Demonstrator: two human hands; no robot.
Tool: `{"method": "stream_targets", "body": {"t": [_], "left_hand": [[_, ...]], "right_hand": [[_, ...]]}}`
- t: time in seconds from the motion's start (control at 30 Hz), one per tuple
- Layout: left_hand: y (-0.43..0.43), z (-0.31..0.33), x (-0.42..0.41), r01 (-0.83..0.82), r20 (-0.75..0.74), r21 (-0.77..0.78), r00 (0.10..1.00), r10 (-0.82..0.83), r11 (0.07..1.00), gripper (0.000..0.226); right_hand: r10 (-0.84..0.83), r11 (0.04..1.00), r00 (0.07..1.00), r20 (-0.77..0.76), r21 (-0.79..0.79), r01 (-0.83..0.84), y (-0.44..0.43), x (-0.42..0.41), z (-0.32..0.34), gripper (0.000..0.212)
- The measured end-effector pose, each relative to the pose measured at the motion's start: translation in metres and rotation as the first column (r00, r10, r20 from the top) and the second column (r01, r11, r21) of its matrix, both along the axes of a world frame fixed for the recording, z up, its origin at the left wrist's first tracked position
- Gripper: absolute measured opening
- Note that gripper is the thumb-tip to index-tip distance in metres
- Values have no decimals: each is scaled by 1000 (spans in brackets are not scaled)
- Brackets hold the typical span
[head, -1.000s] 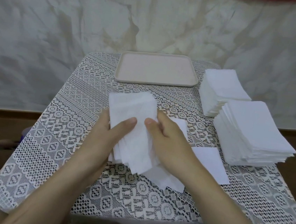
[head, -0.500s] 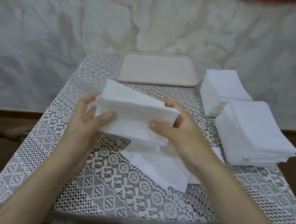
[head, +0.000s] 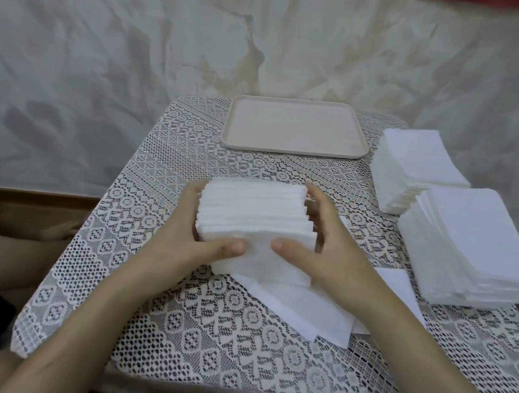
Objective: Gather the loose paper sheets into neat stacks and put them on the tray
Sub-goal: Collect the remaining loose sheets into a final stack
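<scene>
1. The left hand and right hand grip a bundle of paper sheets between them, thumbs on its near face.
2. Loose sheets lie just under and beside the right hand.
3. The tray sits well beyond both hands.
4. Two paper stacks rest off to the right hand's outer side.

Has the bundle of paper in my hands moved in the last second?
Yes. The paper bundle has been turned: it pointed lengthwise toward the tray, and now stands on edge, parallel to its near rim.
</scene>
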State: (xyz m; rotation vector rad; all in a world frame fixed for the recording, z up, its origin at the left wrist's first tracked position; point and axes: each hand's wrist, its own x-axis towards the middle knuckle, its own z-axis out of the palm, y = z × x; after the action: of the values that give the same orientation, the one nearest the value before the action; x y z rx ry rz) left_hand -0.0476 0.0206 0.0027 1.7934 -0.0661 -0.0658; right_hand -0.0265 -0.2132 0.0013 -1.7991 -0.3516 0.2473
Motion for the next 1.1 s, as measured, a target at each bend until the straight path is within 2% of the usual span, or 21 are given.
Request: {"method": "stream_targets", "body": {"t": [0.07,0.17,0.37,0.47,0.6,0.7,0.8,0.87,0.93,1.0,1.03,1.1], "left_hand": [[2,-1,1,22,4,7,1000,-22,1000,91],[-1,-7,4,72,15,16,997,-73,997,97],[0,-11,5,112,1,71,994,-113,991,96],[2,-13,6,104,18,106,994,-107,989,93],[11,-11,6,115,-14,140,993,-114,984,80],[10,-10,3,147,1,212,989,-151,966,78],[1,-10,4,112,61,285,989,-135,952,66],[-3,-8,7,22,84,167,996,-36,986,59],[-5,-5,9,-95,60,-95,993,101,991,64],[-8,-7,10,-140,-51,-403,990,131,905,85],[-11,-9,10,-144,-106,-503,989,104,852,93],[-19,-13,7,-134,-154,-578,987,54,805,90]], "right_hand": [[9,1000,1000,-4,24,-9,-4,0,-1,85],[-6,999,1000,18,-40,7,4,-7,-7,69],[-45,992,996,78,-113,54,14,-12,-2,71],[-37,988,990,139,-141,57,11,-11,1,79],[4,980,996,89,-199,14,-8,-3,5,90],[49,978,997,64,-206,-34,-20,1,9,71],[14,980,997,73,-197,0,-16,2,11,46],[-46,988,996,77,-144,57,-9,2,13,34],[-114,993,993,-6,6,115,-2,0,16,28],[-122,972,976,-180,179,155,9,-4,16,29],[-108,953,959,-261,247,175,14,-6,14,31],[-83,918,929,-360,334,212,24,-7,7,37]]}}
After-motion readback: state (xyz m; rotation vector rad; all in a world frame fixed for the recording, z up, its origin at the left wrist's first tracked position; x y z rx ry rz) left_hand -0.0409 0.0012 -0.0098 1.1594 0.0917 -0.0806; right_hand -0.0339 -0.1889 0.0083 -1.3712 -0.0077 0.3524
